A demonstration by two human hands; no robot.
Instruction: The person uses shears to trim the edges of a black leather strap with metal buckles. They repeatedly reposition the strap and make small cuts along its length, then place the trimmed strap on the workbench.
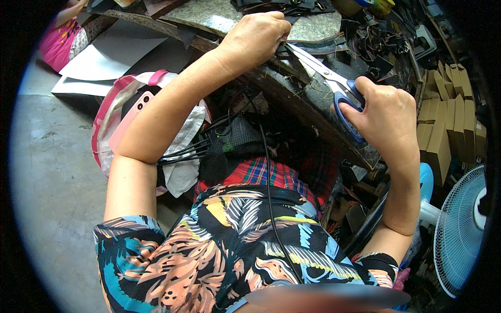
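Observation:
My right hand (389, 112) grips the blue handles of a pair of scissors (326, 72), thumb and fingers in the loops. The silver blades point up and left, their tips close to the fingers of my left hand (255, 39). That hand is closed in a pinch above the edge of the workbench (201, 15). A bit of dark material shows below its fingertips, but I cannot make out its kind. A dark strip (326, 47) lies on the bench just beyond the blades. Black straps with metal fittings (287, 6) rest at the back of the bench.
Tangled black straps (373, 44) lie at the bench's right. Cardboard boxes (449, 112) and a fan (462, 229) stand on the right. At left, a pink phone (130, 117) sits by a pink-and-white bag (99, 133), near white sheets (107, 55). A black cable (269, 203) hangs before me. Another person (57, 44) is at upper left.

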